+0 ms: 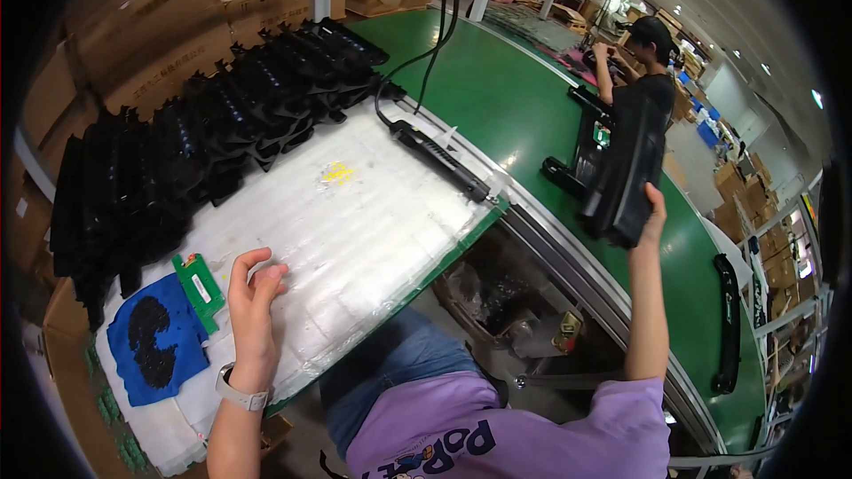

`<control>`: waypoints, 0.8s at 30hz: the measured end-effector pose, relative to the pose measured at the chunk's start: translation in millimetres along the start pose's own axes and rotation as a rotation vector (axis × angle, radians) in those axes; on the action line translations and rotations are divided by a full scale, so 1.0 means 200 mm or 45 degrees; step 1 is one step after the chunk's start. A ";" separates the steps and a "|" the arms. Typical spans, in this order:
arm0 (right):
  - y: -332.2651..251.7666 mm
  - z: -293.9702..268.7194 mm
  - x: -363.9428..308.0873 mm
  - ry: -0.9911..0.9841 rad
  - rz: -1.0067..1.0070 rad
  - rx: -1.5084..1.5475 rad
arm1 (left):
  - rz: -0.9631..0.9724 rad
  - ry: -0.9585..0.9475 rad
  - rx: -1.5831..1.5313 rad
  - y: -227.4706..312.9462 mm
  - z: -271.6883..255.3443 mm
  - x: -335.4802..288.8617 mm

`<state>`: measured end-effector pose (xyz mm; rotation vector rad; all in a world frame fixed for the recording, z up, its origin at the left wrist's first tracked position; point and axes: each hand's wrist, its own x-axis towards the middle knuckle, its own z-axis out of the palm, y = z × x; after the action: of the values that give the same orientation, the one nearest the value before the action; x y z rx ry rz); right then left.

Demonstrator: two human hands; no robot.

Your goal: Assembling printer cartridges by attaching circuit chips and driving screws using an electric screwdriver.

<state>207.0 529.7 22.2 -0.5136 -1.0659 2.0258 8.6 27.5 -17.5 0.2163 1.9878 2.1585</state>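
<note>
My right hand (653, 217) grips a long black plastic housing (628, 164), raised over the green belt at the right. Beyond it, partly hidden, lies another black part with a small green circuit board (602, 133). My left hand (253, 306) hovers over the white padded table (355, 239), fingers loosely bent and apart, with nothing in them. Close beside it are a green circuit board (202, 288) and a blue cloth (191, 362) bearing a heap of small black screws (153, 337). A black electric screwdriver (439, 160) with a cable lies along the table's right edge.
Many black housings (222, 115) stand in rows along the table's far left side. A green conveyor belt (506, 80) runs past on the right, carrying a curved black strip (728, 324). A co-worker (652, 58) is across it. Cardboard boxes (151, 27) stack behind.
</note>
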 end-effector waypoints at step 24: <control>-0.03 0.16 0.37 0.055 -0.355 -3.011 | 0.316 -0.138 0.363 -0.14 0.00 0.05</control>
<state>143.2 573.5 44.5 -1.2170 -2.7537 -0.4148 0.7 32.0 -45.2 0.6406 2.3024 1.9347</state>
